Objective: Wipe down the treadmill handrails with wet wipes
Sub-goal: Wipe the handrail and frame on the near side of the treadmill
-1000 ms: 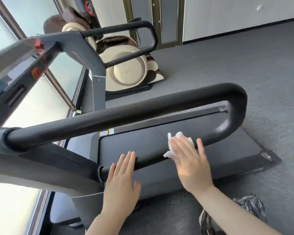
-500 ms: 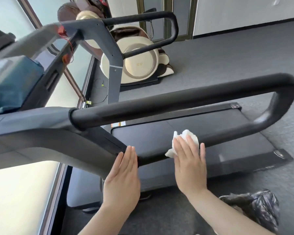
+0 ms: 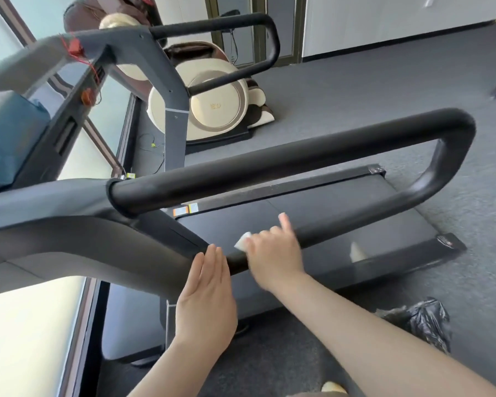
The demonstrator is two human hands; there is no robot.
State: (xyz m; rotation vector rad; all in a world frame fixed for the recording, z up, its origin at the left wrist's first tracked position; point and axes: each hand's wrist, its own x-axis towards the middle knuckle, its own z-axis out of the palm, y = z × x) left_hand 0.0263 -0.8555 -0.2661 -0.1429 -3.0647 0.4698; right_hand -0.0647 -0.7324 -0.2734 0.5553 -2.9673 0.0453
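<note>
Under my right hand (image 3: 275,250) a white wet wipe (image 3: 243,240) lies pressed against the lower bar of the near handrail (image 3: 292,164), my fingers curled over it with the index finger pointing up past the bar; only a corner of the wipe peeks out at the left of my knuckles. Just beside it, my left hand (image 3: 205,299) lies flat with straight, closed fingers, the fingertips touching the same bar where it meets the grey frame of the treadmill (image 3: 69,230), gripping nothing. Both forearms reach up from the bottom edge. The black padded rail loops from the frame out to a rounded bend at the right and back down under my hands. Beyond it lies the dark running belt (image 3: 312,216), and the far handrail (image 3: 249,47) rises past that. A cream and brown massage chair (image 3: 212,107) stands on the grey carpet behind, and a crumpled black plastic bag (image 3: 421,322) lies on the floor near my right forearm.
</note>
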